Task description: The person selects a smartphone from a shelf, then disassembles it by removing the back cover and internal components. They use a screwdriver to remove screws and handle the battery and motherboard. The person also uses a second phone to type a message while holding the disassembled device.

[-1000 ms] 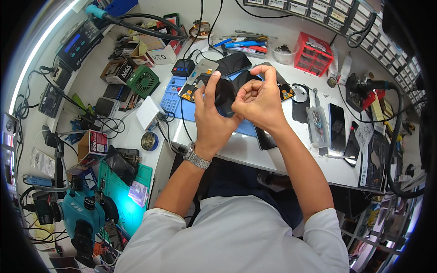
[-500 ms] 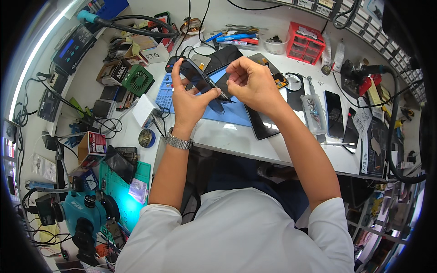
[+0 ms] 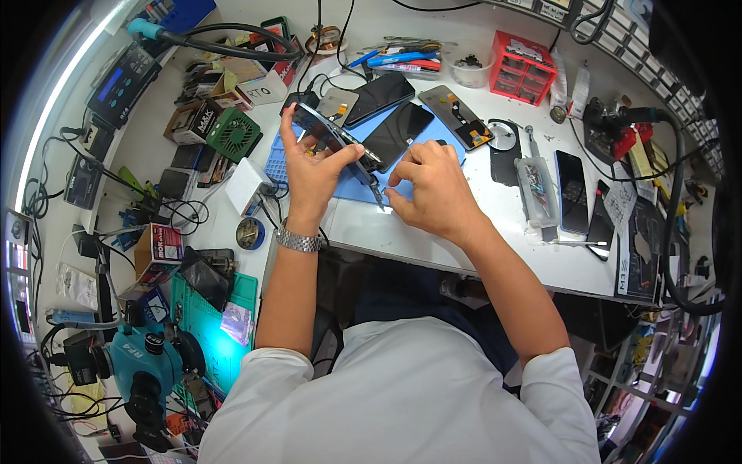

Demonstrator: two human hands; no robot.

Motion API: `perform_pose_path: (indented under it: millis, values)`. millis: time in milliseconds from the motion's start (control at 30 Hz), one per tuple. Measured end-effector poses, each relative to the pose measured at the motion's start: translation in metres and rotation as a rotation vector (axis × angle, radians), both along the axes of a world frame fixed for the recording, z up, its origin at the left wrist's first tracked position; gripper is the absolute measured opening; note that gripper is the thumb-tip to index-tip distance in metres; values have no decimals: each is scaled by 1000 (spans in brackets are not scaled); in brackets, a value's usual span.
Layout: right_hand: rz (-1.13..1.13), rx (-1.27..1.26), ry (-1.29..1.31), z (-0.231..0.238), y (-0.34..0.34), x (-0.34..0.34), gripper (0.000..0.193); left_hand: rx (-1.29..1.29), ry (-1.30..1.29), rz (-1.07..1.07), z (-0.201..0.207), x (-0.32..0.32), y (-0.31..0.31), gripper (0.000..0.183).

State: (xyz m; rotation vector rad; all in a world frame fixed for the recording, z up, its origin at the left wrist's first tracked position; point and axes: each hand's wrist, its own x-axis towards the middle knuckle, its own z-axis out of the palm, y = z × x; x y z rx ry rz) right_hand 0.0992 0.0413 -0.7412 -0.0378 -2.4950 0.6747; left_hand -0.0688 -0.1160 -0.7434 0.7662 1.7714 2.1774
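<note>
Your left hand [image 3: 313, 166] grips a thin dark phone panel [image 3: 336, 139], tilted above the blue mat [image 3: 348, 185]. Your right hand [image 3: 433, 185] pinches its lower end

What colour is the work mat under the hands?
Blue. The work mat shows best in the head view, beneath the left hand and right hand.

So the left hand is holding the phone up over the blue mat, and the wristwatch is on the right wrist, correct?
Not quite. In the head view the left hand does hold the phone over the blue mat, but the wristwatch is on the left wrist, not the right.
</note>
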Motion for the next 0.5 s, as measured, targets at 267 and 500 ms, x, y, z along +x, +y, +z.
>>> perform_pose_path:
  millis: [267, 500]
  values:
    - [-50, 60, -112, -13, -17, 3, 20, 9, -15, 14, 1, 3, -1, 117]
    - [-60, 118, -83, -30, -35, -8, 25, 19, -13, 128, 4, 12, -6, 121]
